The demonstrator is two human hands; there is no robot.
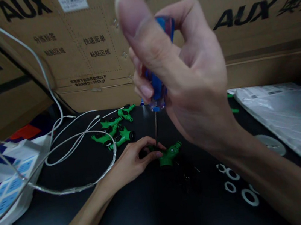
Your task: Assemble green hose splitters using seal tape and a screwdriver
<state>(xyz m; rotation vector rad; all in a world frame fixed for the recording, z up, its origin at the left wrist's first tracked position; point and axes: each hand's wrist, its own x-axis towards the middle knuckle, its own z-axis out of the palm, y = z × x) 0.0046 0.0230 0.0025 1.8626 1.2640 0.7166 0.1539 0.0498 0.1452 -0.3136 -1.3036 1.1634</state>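
My right hand [189,68] is wrapped round the blue, see-through handle of a screwdriver [157,90], thumb raised along its upper end. The shaft points down, its tip hidden at my left fingers. My left hand [131,162] pinches a green Y-shaped hose connector [169,156] against the dark table, thumb and forefinger on its left branch. A round grey spot shows on the connector's right branch. Small dark parts [187,178], too dim to name, lie just in front of it.
Several more green connectors [124,135] lie behind my left hand, near white cables [82,136]. A power strip [16,183] sits at left. White rings [250,196] and a plastic-wrapped package [285,117] are at right. Large cardboard boxes [88,65] wall the back.
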